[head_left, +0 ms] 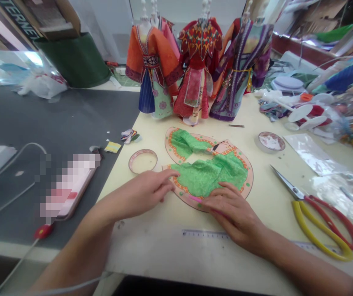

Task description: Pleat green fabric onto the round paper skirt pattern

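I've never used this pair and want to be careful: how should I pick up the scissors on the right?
Take the scissors by the red handle and yellow handle, coming from the near side with the right hand, the closer one. They lie flat, with the blades pointing away and left, so the loops face you.

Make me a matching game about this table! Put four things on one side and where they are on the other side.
Things:
1. Red and yellow scissors
2. Paper cutout with green cloth
3. Metal ruler
4. Orange doll robe

Places:
A. Standing at the back of the table
B. Along the near edge
C. Lying at the right side, blades pointing away
D. Touched by the left hand and the right hand

Pairs: 1-C, 2-D, 3-B, 4-A
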A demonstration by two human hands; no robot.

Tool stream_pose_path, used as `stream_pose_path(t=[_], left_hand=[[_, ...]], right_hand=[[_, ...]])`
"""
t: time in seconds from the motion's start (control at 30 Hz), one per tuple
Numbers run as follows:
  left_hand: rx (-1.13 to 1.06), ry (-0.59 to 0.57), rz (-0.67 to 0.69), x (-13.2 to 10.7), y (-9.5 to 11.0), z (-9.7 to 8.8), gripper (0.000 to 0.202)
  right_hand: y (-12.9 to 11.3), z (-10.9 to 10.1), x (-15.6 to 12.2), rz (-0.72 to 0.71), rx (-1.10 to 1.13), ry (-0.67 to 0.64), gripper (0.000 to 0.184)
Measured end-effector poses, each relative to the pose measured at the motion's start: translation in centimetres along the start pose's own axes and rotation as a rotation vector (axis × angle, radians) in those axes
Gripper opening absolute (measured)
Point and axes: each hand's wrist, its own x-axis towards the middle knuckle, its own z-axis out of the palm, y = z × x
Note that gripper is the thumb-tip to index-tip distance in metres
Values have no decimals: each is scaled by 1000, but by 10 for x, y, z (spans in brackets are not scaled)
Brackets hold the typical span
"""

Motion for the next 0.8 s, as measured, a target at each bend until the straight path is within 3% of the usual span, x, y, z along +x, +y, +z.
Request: stream_pose_path(t=[0.23,0.8], left_hand=[[-97,-7,12,1,-1,3,41],[-19,-40,54,2,4,8,39]], right_hand=[[0,0,2,8,20,-25,34],[2,2,1,-5,-6,-8,29]])
